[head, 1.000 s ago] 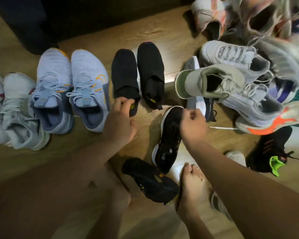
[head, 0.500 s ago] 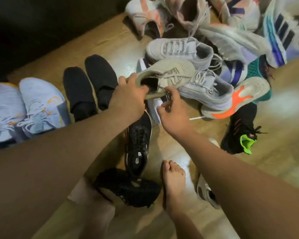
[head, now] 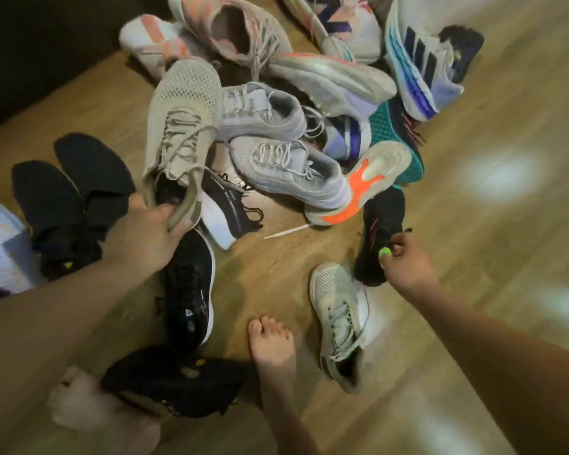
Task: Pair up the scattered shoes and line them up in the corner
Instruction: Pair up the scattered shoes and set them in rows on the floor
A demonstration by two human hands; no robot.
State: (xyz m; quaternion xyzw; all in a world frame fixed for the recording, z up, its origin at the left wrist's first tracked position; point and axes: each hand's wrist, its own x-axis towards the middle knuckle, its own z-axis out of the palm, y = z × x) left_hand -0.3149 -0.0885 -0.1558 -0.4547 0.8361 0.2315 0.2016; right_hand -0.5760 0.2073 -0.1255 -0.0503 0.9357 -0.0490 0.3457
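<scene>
Head view. We see the left hand (head: pixel 147 236) gripping the beige mesh shoe (head: pixel 181 126) by its heel collar, fingers curled into the opening. The shoe's toe points far, over the left edge of the shoe pile (head: pixel 326 103). The right hand (head: pixel 408 262) pinches the green heel tab (head: pixel 384 252) of a black shoe (head: pixel 380 218) on the wooden floor (head: pixel 490 224). We note a matching beige shoe (head: pixel 339 316) just beside it, nearer. A black slip-on pair (head: pixel 73 192) sits side by side at left.

Scattered shoes (head: pixel 289 172) and a bare foot (head: pixel 271 346) lie on the wooden floor (head: pixel 473 224).
</scene>
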